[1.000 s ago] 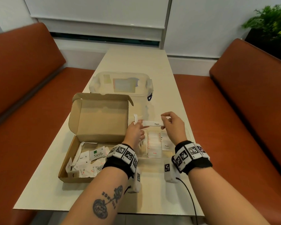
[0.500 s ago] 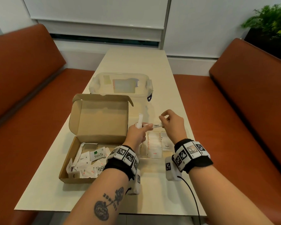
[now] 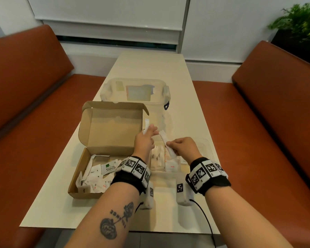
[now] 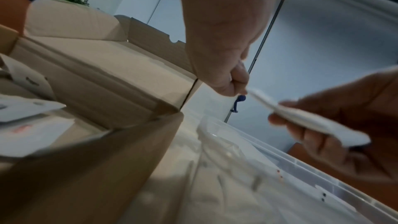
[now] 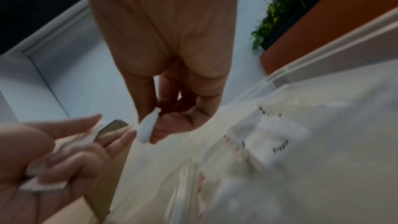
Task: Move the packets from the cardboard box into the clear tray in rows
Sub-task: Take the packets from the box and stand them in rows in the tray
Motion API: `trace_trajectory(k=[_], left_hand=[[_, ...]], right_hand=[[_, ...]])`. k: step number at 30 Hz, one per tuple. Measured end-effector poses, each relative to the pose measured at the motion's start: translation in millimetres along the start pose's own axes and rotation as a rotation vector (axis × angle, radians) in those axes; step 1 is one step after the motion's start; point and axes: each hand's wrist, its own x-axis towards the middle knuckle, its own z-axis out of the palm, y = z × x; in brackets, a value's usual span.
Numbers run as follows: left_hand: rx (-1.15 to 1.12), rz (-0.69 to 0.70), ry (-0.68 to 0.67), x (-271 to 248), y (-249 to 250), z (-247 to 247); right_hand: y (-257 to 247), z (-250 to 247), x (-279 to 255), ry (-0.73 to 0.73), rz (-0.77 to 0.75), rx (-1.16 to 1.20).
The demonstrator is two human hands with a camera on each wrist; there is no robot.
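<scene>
The open cardboard box (image 3: pixel 106 149) sits at the left with several white packets (image 3: pixel 97 176) loose inside. To its right the clear tray (image 3: pixel 207 145) holds rows of packets (image 3: pixel 159 158). My left hand (image 3: pixel 149 131) is raised by the box lid and pinches a small white packet (image 3: pixel 146 126), also seen as the small packet (image 5: pixel 71 140). Over the tray, my right hand (image 3: pixel 170 144) pinches a long white stick packet (image 3: pixel 166 144), tilted; this stick packet (image 5: pixel 148 129) shows between thumb and fingers. In the left wrist view the stick packet (image 4: pixel 312 120) is blurred.
A clear lidded storage container (image 3: pixel 134 93) stands behind the box and tray on the cream table (image 3: pixel 150 68). Orange benches (image 3: pixel 25 104) flank the table. A black cable (image 3: pixel 206 217) runs off the near edge. A plant (image 3: pixel 297 20) is at the far right.
Both hands held the stick packet level between them. The left hand has let go of it and moved left; the right hand has tilted it and lowered it toward the tray.
</scene>
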Motion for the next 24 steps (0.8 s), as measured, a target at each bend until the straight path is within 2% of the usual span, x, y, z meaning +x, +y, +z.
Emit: trace_trajectory(k=[4, 13, 18, 21, 24], left_hand=[[-0.101, -0.077, -0.064, 3.6, 3.6, 0.1], [-0.2, -0.073, -0.113, 8.1, -1.1, -8.0], [-0.176, -0.081, -0.123, 10.0, -2.0, -9.1], [-0.172, -0.087, -0.12, 12.2, -3.0, -7.8], [-0.177, -0.097, -0.124, 12.5, -3.2, -5.2]], right_hand=[[3.9, 24.7, -3.0, 0.028, 0.086, -0.001], [3.6, 67.4, 5.2, 0.088, 0.058, -0.276], [7.9, 60.8, 7.7, -0.004, -0.001, -0.296], [9.1, 51.1, 7.6, -0.085, -0.111, -0.481], [13.1, 46.1, 6.8, -0.12, -0.134, -0.61]])
